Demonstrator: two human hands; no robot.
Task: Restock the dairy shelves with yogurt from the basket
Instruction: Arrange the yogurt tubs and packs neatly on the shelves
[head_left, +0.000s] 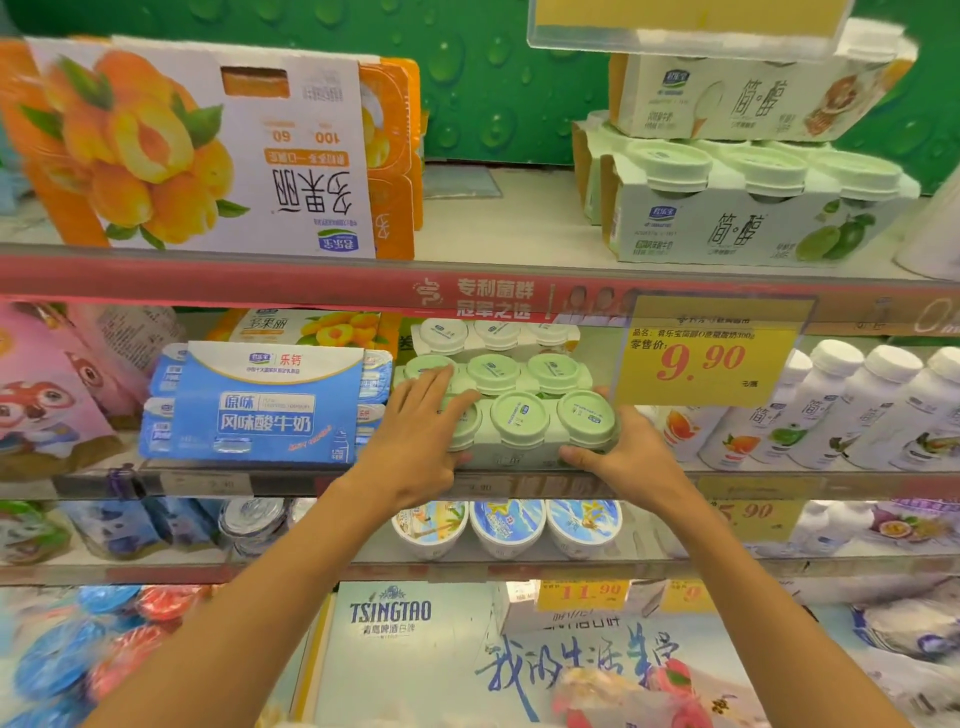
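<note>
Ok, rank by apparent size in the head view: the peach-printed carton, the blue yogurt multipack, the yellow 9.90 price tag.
1. Peach-printed white-and-orange carton, largest, though nearer the camera.
2. Blue yogurt multipack and yellow 9.90 price tag look alike; no ranking.

Two bare forearms reach in from below; the left hand (415, 436) and right hand (631, 457) wear nothing.

Both bare arms stretched forward and up, left hand (415, 436) palm-down with fingers spread, right hand (626, 454) curled, thumb pointing left
</note>
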